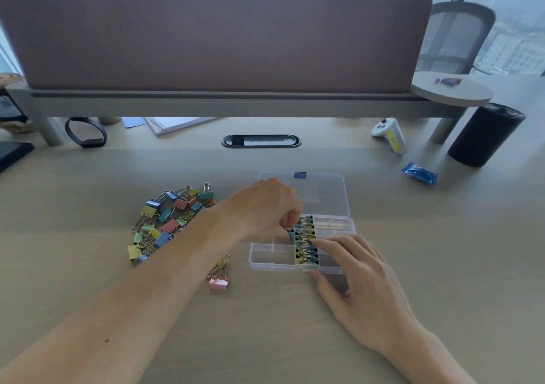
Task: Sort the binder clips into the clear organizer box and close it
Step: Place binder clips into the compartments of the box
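The clear organizer box (270, 256) lies open on the tabletop (280, 342) just ahead of the person, its lid (320, 195) folded flat away from them so every compartment can be reached from above. The middle column is already packed with small binder clips (305, 243) set in tight rows, while the compartments to either side look empty or nearly so. The left hand (262, 207) reaches across from the loose pile of larger binder clips (168, 221) on the left; its grip is drawn together, fingertips bunched down on a small blue clip (291, 233) at the left edge of that filled column, probably to seat it neatly among the others. The right hand (362, 277) holds nothing: its fingers lie straight across the box's right side and the thumb presses against the near wall, most likely to stop the light plastic sliding as clips are pushed in. A pink binder clip (219, 283) sits apart, near the box's left corner. With so many clips outside, sorting looks far from finished and closing must wait.
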The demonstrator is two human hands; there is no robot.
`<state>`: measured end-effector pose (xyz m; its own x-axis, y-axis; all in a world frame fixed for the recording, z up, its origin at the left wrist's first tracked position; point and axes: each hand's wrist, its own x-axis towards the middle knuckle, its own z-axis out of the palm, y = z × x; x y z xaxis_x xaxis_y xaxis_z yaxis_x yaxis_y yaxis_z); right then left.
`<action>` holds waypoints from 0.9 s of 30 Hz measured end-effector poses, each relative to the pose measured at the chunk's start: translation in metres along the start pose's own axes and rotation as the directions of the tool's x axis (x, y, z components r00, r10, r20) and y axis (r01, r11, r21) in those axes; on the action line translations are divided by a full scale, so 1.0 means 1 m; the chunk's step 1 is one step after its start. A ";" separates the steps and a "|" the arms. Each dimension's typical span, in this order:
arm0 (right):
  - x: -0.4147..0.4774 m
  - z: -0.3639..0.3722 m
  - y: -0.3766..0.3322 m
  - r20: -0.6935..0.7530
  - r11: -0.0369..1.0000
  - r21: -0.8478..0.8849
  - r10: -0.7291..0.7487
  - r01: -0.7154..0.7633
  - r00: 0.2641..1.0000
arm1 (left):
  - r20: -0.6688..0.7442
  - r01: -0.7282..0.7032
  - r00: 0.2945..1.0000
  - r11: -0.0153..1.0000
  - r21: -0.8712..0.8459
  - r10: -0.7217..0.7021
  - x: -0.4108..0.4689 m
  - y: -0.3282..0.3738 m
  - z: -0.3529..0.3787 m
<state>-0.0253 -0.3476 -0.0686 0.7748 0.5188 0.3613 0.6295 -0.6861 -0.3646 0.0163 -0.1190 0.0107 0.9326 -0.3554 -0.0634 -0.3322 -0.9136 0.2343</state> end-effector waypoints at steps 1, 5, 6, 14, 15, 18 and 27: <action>0.000 0.000 0.000 0.000 1.000 0.001 -0.003 0.003 1.000 | 0.007 -0.004 1.000 1.000 -0.016 0.004 0.000 -0.001 0.000; 0.000 0.000 0.000 -0.007 1.000 0.001 0.007 -0.007 1.000 | 0.020 0.000 1.000 0.993 -0.115 0.003 -0.003 -0.007 0.001; 0.000 -0.001 0.000 -0.008 1.000 -0.009 0.004 -0.004 1.000 | 0.022 0.005 1.000 0.989 -0.145 -0.002 -0.003 -0.009 0.001; 0.027 0.001 -0.018 0.040 0.988 -0.036 -0.149 0.151 0.988 | 0.129 0.109 0.988 0.972 -0.208 -0.083 -0.005 -0.015 -0.005; 0.030 0.002 -0.020 0.048 0.988 -0.028 -0.152 0.153 0.987 | 0.137 0.108 0.987 0.978 -0.176 -0.085 -0.004 -0.014 -0.007; 0.035 0.007 -0.020 0.062 0.991 -0.015 -0.129 0.130 0.990 | 0.146 0.105 0.985 0.991 -0.083 -0.092 -0.002 -0.006 -0.010; 0.025 0.015 -0.015 0.056 0.988 -0.072 -0.132 0.136 0.990 | 0.088 0.044 0.995 0.999 0.004 -0.044 -0.001 -0.002 -0.004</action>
<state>-0.0142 -0.3167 -0.0670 0.6866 0.6331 0.3574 0.7234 -0.6438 -0.2494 0.0170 -0.1162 0.0138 0.9303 -0.3305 -0.1591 -0.2914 -0.9293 0.2271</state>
